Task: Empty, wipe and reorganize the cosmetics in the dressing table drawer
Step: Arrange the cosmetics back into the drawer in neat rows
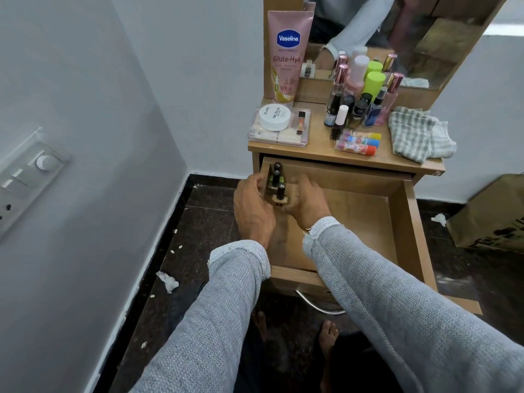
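Two hands work at the far left corner of the open drawer: the left hand curls its fingers over the drawer's left wall, and the right hand is inside, fingers bent round a small holder that they grip between them. The holder carries three dark lipstick tubes standing in a row; the rest of the drawer floor shows bare wood. On the tabletop above, one tall pink Vaseline tube stands at the far left against the mirror. Near it lies one clear flat box with one round white jar on top. To the right stands a tight cluster of small bottles, too crowded to count surely, two with lime green caps. Three lip balm sticks lie in front of them, side by side. One checked cloth is crumpled at the right end. The walls are pale, the floor dark stone with scraps of paper; one switch panel is on the left wall, one cardboard box at right.
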The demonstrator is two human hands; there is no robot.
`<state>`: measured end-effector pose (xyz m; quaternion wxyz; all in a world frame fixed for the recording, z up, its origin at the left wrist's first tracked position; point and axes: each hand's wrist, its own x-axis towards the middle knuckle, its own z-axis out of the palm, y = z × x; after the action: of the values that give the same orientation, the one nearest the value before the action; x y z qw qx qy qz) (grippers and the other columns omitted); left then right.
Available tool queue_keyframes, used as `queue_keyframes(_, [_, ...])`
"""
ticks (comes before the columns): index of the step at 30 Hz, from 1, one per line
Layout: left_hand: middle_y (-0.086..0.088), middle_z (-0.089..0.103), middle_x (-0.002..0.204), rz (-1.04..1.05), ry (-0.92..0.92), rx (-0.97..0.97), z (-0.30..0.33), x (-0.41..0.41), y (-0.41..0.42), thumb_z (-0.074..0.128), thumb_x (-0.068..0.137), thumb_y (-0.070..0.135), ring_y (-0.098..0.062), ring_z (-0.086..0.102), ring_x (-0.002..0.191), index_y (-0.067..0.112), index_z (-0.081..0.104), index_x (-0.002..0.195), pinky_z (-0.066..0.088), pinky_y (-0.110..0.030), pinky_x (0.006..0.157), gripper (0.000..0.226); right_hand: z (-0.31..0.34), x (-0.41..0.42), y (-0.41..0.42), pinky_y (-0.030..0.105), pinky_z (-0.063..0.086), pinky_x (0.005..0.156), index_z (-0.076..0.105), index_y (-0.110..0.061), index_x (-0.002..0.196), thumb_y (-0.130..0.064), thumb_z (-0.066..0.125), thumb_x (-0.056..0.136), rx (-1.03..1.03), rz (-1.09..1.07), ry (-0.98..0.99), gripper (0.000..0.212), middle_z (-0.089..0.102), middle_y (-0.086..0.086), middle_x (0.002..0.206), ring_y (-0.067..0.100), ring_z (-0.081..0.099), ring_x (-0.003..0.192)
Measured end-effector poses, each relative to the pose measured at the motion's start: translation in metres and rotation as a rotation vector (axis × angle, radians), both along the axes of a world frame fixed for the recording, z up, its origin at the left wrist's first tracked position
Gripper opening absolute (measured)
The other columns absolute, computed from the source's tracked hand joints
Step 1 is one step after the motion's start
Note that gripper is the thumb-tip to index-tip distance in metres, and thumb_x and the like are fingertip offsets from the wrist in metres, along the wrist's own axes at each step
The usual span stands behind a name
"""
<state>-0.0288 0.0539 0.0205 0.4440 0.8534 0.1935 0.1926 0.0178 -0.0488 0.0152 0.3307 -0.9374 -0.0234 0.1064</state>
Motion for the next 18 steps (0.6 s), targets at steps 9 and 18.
queue_keyframes(9, [-0.003,0.061,0.118,0.02,0.016,0.034,0.001,0.001,0.0,0.056,0.088,-0.008,-0.014,0.057,0.11,0.011,0.061,0.122,0.05,-0.026,0.095,0.039,-0.012,0.007,0.01,0.036,0.053,0.088,0.057,-0.014,0.082,-0.004,0.066,0.085,0.026,-0.046,0.124,0.014,0.068,0.015,0.098,0.029,0.064,0.088])
queue_keyframes(18, [-0.003,0.061,0.119,0.025,0.024,0.032,0.002,0.001,0.0,0.055,0.089,-0.007,-0.014,0.057,0.111,0.011,0.062,0.122,0.046,-0.02,0.092,0.039,-0.022,0.016,0.02,0.037,0.053,0.086,0.05,-0.019,0.066,-0.001,0.068,0.081,0.088,-0.076,0.11,0.03,0.069,0.015,0.092,0.028,0.064,0.085])
